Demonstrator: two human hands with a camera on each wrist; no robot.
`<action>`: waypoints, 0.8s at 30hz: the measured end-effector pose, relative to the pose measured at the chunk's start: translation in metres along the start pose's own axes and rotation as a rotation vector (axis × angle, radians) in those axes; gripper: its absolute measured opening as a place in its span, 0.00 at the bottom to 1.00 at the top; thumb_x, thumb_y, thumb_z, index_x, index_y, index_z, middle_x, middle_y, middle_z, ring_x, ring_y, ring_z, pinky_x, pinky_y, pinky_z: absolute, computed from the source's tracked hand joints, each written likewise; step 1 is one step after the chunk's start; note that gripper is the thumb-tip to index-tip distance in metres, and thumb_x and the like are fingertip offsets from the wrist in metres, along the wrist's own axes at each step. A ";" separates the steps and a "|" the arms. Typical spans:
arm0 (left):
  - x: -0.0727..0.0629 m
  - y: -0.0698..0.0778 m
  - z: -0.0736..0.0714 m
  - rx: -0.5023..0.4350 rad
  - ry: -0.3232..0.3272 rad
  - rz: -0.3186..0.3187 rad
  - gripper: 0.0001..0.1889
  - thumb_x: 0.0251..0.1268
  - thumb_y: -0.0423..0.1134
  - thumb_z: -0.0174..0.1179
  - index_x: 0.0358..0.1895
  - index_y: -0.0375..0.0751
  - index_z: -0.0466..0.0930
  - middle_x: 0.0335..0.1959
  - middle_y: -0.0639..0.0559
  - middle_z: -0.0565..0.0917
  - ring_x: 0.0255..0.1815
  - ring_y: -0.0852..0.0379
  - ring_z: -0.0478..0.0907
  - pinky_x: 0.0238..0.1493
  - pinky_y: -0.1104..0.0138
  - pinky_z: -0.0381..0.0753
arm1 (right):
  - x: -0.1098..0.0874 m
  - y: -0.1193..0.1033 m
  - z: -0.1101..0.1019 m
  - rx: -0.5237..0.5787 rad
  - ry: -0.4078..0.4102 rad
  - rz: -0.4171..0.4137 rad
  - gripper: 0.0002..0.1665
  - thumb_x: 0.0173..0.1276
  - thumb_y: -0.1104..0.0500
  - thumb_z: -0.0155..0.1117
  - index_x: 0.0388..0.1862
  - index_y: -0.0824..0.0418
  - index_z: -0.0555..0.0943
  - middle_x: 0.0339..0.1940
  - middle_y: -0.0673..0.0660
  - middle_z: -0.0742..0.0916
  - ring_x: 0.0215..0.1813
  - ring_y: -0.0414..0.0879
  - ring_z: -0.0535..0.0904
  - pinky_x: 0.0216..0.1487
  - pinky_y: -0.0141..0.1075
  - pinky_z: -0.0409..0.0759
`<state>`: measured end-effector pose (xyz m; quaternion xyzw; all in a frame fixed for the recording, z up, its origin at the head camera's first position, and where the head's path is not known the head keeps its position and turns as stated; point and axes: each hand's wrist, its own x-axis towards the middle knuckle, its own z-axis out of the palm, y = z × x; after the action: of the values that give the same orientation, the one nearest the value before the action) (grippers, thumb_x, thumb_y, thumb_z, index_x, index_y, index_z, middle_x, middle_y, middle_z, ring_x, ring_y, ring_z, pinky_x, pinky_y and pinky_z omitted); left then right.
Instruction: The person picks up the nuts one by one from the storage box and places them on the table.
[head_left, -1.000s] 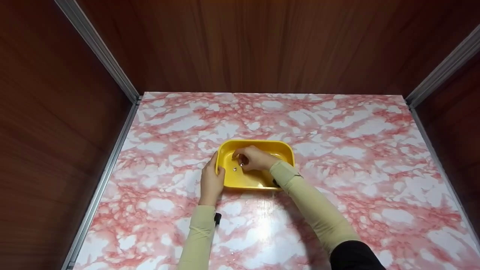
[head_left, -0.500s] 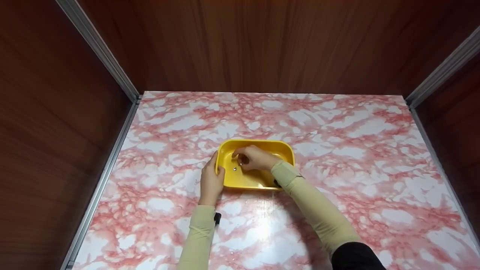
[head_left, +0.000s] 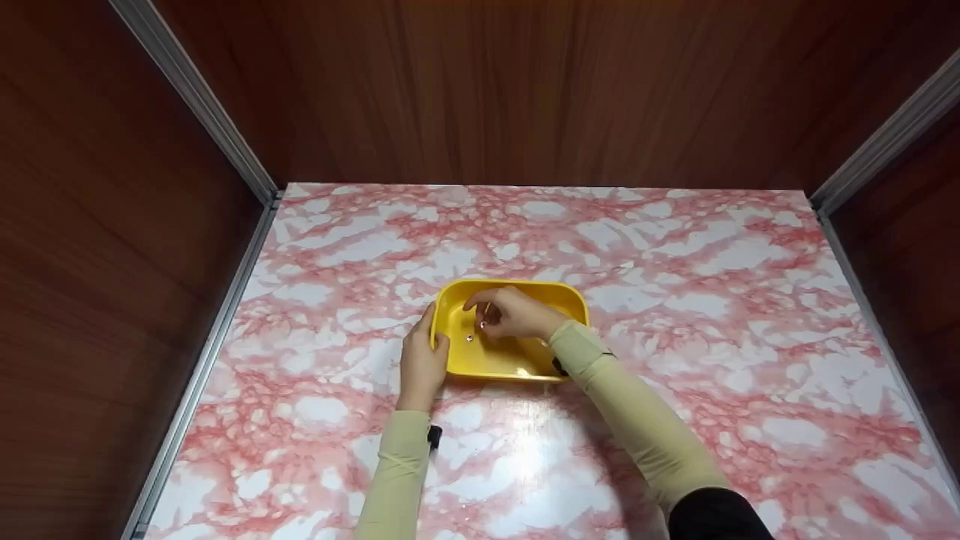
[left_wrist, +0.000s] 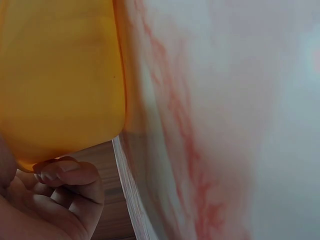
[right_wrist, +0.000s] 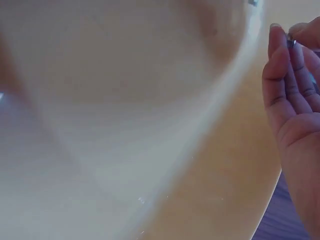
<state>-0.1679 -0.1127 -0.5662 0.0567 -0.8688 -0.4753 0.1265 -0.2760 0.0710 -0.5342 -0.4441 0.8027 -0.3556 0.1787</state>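
A yellow rectangular plastic basin (head_left: 510, 374) with rounded corners sits mid-table in the head view. My left hand (head_left: 424, 362) grips its left wall, thumb toward the near corner; in the left wrist view, curled fingers (left_wrist: 75, 170) touch the basin's edge. Inside the basin, my right hand (head_left: 517, 313) pinches a small shiny metal piece (right_wrist: 291, 43) between thumb and fingertips, above the floor. That piece is too small for me to tell its exact kind. A second small shiny piece (head_left: 470, 338) lies on the basin floor, left of my right hand.
The table top (head_left: 322, 300) has a red-and-white marbled pattern. Dark wood panels (head_left: 480, 97) with grey metal strips (head_left: 225, 127) enclose it at the back and both sides. My right forearm crosses the basin's near right corner.
My right hand has risen slightly with the pinched piece, and its wrist has shifted a little to the right. The left hand, the basin and the loose piece have stayed in place.
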 end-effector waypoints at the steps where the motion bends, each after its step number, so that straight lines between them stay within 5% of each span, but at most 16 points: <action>1: 0.000 0.000 0.000 0.001 0.001 -0.002 0.29 0.63 0.27 0.53 0.69 0.36 0.65 0.60 0.38 0.75 0.52 0.50 0.74 0.55 0.58 0.74 | -0.001 -0.001 -0.001 0.021 0.007 0.002 0.22 0.58 0.71 0.63 0.53 0.71 0.78 0.35 0.59 0.85 0.34 0.44 0.79 0.38 0.35 0.80; 13: 0.000 0.003 0.001 0.005 -0.005 -0.036 0.29 0.63 0.27 0.54 0.70 0.37 0.65 0.60 0.38 0.75 0.56 0.48 0.74 0.60 0.58 0.71 | -0.010 -0.004 -0.010 0.229 0.074 -0.005 0.19 0.59 0.74 0.63 0.51 0.70 0.79 0.38 0.64 0.84 0.39 0.47 0.80 0.42 0.38 0.81; 24: 0.000 0.001 0.001 -0.018 0.001 -0.006 0.29 0.62 0.26 0.54 0.69 0.35 0.65 0.59 0.38 0.76 0.57 0.47 0.74 0.59 0.57 0.72 | -0.012 -0.007 -0.015 0.247 0.099 -0.017 0.20 0.57 0.76 0.63 0.50 0.67 0.80 0.40 0.67 0.84 0.41 0.48 0.81 0.46 0.37 0.81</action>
<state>-0.1680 -0.1116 -0.5661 0.0581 -0.8642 -0.4836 0.1260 -0.2744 0.0842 -0.5194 -0.4074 0.7568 -0.4748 0.1893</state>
